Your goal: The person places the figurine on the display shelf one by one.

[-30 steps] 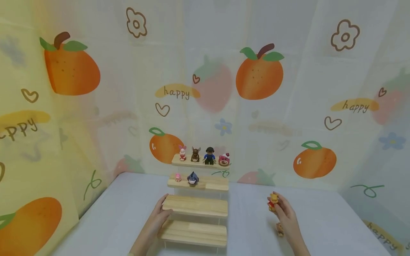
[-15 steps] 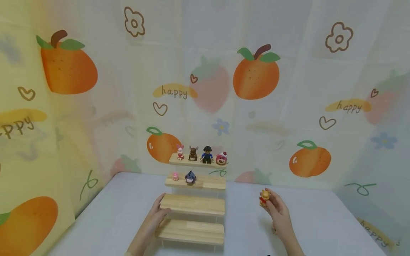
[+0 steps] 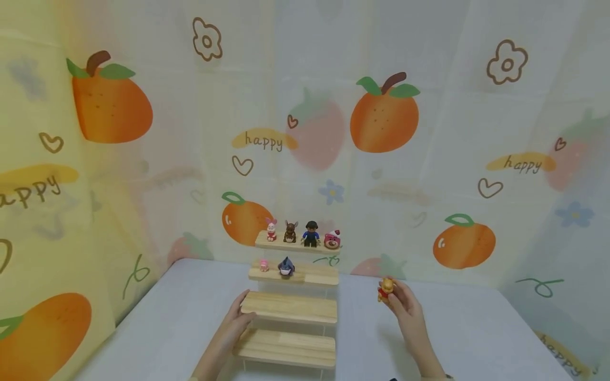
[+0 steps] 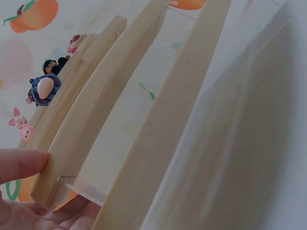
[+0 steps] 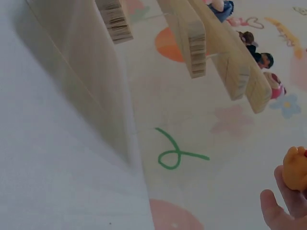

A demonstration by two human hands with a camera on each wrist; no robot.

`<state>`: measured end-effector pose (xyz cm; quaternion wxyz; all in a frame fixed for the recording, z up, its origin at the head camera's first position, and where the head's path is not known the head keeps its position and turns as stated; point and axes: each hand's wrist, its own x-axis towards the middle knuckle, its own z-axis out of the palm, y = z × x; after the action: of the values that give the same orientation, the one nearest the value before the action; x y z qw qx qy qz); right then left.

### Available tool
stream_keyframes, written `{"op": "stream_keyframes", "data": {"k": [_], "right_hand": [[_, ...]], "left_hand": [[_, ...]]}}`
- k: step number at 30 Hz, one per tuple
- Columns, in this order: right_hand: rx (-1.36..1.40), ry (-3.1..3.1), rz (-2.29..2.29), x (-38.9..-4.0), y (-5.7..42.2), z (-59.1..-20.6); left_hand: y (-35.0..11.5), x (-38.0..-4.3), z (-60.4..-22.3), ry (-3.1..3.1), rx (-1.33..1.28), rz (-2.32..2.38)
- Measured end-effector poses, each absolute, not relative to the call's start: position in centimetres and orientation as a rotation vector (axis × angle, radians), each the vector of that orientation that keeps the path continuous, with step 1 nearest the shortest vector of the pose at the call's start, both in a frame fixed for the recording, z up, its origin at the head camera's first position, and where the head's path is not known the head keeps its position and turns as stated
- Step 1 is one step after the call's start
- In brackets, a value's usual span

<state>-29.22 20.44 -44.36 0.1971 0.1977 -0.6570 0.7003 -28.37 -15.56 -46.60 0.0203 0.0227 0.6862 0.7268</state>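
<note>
My left hand [image 3: 229, 325] grips the left end of the second-lowest board of a stepped wooden display rack [image 3: 290, 307]. In the left wrist view, the thumb [image 4: 24, 164] lies on the board's end and the other fingers are beneath it. Right of the rack, above the table, my right hand [image 3: 410, 315] pinches a yellow toy bear figurine [image 3: 385, 291] in a red shirt. At the right wrist view's edge only part of the bear's orange-yellow head [image 5: 294, 170] shows, with fingertips beside it.
On the top board stand a piglet figurine [image 3: 271, 230], a brown kangaroo [image 3: 289, 233], a dark-capped toy person [image 3: 312, 234] and a pink bear [image 3: 332, 240]. One board down sit a small pink figurine [image 3: 264, 265] and a blue donkey [image 3: 286, 268]. A fruit-print curtain [image 3: 305, 174] hangs behind.
My right hand has moved left toward the rack, carrying the yellow bear. A small brown figurine on the table has gone out of sight behind that hand. The left hand keeps its grip.
</note>
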Motion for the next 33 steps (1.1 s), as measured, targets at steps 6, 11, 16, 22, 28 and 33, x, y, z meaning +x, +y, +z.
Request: {"op": "stream_keyframes", "data": {"k": [6, 11, 16, 22, 28, 33], "right_hand": [[0.655, -1.899, 1.824, -30.0, 18.8, -42.9], [0.755, -1.957, 1.716, -30.4, 17.1, -42.1], [0.895, -1.899, 1.761, -31.0, 15.4, -41.6], [0.869, -1.914, 1.807, -31.4, 13.7, -41.3], [0.864, -1.943, 1.686, -32.0, 12.3, -41.4], [0.782, -2.013, 1.479, -32.3, 11.1, -41.1]], "left_hand": [[-15.9, -28.3, -46.6, 2.138, 0.085, 2.264], [-16.0, -28.4, -46.8, 2.118, 0.093, 2.282], [-16.0, -28.3, -46.9, 2.111, 0.081, 2.289], [-15.9, -28.2, -46.8, 2.119, 0.111, 2.288], [-16.1, -27.9, -46.9, 2.126, 0.115, 2.229], [-15.8, -27.9, -46.8, 2.127, 0.109, 2.238]]}}
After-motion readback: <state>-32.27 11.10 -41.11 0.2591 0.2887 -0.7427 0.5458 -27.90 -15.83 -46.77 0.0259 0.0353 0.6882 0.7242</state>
